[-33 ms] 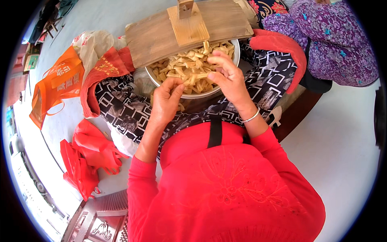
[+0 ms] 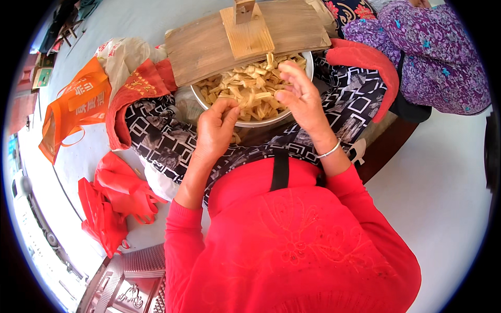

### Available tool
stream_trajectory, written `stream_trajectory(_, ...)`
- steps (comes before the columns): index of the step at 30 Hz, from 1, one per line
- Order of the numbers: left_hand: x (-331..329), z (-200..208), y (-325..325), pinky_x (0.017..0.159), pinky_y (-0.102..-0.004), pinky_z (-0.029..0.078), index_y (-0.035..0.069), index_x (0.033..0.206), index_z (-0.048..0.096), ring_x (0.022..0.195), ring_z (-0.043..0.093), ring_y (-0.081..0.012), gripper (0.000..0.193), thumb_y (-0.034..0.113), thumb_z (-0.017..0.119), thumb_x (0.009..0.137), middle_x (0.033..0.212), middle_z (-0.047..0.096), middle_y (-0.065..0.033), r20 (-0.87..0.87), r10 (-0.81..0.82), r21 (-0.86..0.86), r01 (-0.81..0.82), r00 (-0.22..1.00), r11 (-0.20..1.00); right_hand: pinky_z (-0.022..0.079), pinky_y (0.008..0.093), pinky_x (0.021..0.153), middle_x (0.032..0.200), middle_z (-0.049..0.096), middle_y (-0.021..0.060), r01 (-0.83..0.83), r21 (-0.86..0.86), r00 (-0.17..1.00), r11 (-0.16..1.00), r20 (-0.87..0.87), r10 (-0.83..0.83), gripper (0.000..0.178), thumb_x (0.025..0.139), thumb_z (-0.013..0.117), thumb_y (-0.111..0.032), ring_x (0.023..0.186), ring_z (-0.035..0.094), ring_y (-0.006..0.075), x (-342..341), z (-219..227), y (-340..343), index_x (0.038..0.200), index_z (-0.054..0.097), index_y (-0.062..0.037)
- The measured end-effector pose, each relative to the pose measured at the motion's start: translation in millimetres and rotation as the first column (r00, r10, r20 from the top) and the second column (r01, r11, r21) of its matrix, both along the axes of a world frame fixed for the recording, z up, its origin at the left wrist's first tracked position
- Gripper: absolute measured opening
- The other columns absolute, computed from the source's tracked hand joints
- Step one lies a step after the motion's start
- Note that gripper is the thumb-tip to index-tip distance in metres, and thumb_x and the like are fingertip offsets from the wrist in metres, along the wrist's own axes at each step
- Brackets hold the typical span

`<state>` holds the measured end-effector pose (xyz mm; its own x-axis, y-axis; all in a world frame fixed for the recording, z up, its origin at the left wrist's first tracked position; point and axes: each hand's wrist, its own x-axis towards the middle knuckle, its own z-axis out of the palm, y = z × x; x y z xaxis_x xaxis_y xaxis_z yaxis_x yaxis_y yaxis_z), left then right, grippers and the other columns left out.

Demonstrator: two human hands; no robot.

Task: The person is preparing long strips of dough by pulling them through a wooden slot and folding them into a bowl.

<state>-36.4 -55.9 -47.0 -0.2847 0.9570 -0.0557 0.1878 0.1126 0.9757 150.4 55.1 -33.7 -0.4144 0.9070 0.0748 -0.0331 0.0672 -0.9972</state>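
A round metal basin (image 2: 311,73) full of pale yellow knotted strips (image 2: 248,83) rests between my knees. At its near left rim, my left hand (image 2: 215,125) is closed, thumb and forefinger pinched together. A yellow strip (image 2: 257,98) extends from these fingertips over the pile; what lies inside the pinch is mostly hidden. My right hand (image 2: 307,101) hovers at the basin's right side with thumb and fingers apart. Its thumb tip is close to the strip's far end, and I see nothing clearly gripped there.
A wooden board (image 2: 198,52) with an upright block (image 2: 243,11) covers the basin's far side. Left are an orange bag (image 2: 78,109) and red bags (image 2: 122,188). A person in purple patterned clothes (image 2: 428,57) sits at the upper right. A carved chair (image 2: 133,281) stands lower left.
My right hand has shifted slightly right, its thumb drawing away from the strip and its fingers a little wider. My left hand keeps its pinch. The whole view has shifted slightly.
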Motion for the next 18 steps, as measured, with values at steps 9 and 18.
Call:
stream_trajectory(9, 8, 36, 46, 0.063, -0.0247, 0.043, 0.001, 0.092, 0.060, 0.068, 0.051, -0.0090, 0.007, 0.008, 0.060, 0.091, 0.073, 0.058, -0.0008, 0.050, -0.130, 0.067, 0.126, 0.990, 0.990, 0.053, 0.0276, 0.073, 0.091, 0.067, 0.0100, -0.483, -0.295, 0.835, 0.824, 0.128, 0.535, 0.031, 0.088, 0.067, -0.019, 0.079, 0.065, 0.0161, -7, 42, 45, 0.110, 0.062, 0.0014)
stream_trajectory(18, -15, 35, 59, 0.059, -0.0184, 0.036, 0.003, 0.090, 0.062, 0.067, 0.045, -0.0031, 0.008, 0.011, 0.062, 0.091, 0.074, 0.055, 0.0059, 0.447, -0.181, -0.070, 0.235, 0.876, 0.969, 0.048, 0.0212, 0.056, 0.076, 0.065, 0.0067, -0.438, -0.417, 0.875, 0.796, 0.005, 0.484, 0.013, 0.087, 0.064, -0.005, 0.064, 0.061, 0.0091, 3, 44, 59, 0.098, 0.065, 0.0016)
